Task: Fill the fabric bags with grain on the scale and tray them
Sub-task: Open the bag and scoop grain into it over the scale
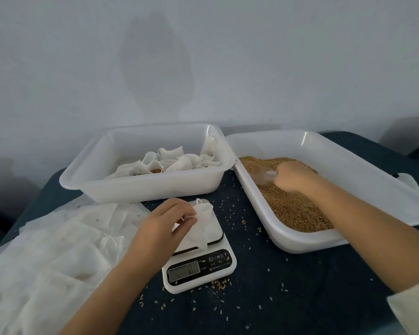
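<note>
A white digital scale [203,269] stands at the table's middle. My left hand [162,223] pinches a small white fabric bag [201,221] by its rim and holds it upright on the scale's platform. To the right, a white tray [300,240] holds brown grain [298,209]. My right hand [292,176] grips a clear plastic scoop [264,177] whose bowl lies in the grain. Behind the scale, another white tray [140,187] contains several filled white bags [179,160].
A heap of flat empty fabric bags [53,257] covers the table's left side. Loose grains [218,284] lie scattered on the dark blue cloth around the scale. A white wall rises just behind both trays.
</note>
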`<act>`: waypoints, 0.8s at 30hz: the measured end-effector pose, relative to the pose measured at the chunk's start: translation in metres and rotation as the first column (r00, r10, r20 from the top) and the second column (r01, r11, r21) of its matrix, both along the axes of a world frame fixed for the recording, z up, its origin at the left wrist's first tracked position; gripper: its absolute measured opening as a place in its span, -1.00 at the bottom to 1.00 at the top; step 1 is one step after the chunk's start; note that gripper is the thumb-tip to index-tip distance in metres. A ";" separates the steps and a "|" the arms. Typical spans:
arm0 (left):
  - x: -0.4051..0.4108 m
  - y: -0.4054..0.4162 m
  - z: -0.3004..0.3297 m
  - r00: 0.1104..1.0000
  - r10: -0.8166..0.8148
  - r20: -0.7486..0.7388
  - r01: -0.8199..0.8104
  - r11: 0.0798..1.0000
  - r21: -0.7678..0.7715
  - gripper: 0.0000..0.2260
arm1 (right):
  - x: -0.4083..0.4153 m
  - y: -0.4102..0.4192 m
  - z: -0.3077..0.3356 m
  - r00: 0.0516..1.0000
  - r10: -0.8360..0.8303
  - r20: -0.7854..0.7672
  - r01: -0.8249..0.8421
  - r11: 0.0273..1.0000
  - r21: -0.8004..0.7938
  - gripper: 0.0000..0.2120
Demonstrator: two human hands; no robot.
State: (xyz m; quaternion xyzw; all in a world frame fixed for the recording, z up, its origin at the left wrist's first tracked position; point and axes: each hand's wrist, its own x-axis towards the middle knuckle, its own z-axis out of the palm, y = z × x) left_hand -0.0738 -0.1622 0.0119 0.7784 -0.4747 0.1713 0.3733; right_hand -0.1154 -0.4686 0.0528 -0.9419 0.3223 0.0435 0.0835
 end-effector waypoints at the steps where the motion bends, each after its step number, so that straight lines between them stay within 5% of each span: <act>1: 0.001 0.001 0.000 1.000 0.013 -0.019 -0.013 1.000 -0.004 -0.89 | -0.003 -0.004 0.001 1.000 0.003 0.016 -0.004 1.000 0.011 -0.65; 4: 0.003 0.003 0.001 0.997 0.041 -0.061 -0.042 0.999 -0.015 -0.90 | -0.017 -0.016 0.006 0.994 0.033 0.102 -0.035 0.999 0.018 -0.55; 15: 0.013 0.012 0.004 0.990 0.105 -0.095 -0.108 0.994 -0.032 -0.91 | -0.059 -0.026 0.023 0.918 0.177 0.356 -0.228 0.968 0.105 -0.93; 24: 0.047 0.039 0.038 0.998 0.016 -0.055 -0.002 0.968 0.250 -0.93 | -0.071 0.024 0.047 0.806 0.470 0.360 -0.577 0.760 0.299 -0.68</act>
